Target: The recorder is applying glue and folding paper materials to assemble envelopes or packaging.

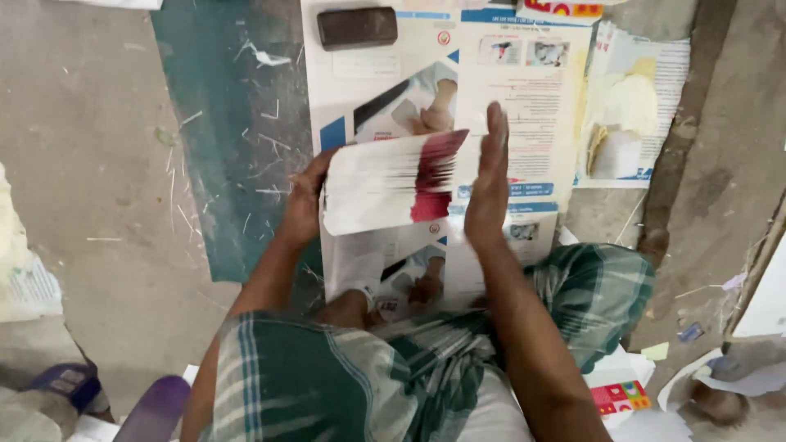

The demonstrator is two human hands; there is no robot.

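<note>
My left hand [304,200] grips the left edge of a stack of printed sheets [385,180], white with a dark red patch, held fanned and tilted above the floor. My right hand [490,184] is flat and upright, fingers together, pressed against the stack's right edge. Under the stack lie large printed sheets [524,90] spread on the floor in front of my knees, which are covered by green checked cloth [344,376].
A dark oblong block [357,27] rests on the far end of the spread sheets. More printed paper [634,106] lies at the right, and loose paper [29,286] at the left. A purple object [155,409] sits at the bottom left. Paper scraps litter the concrete floor.
</note>
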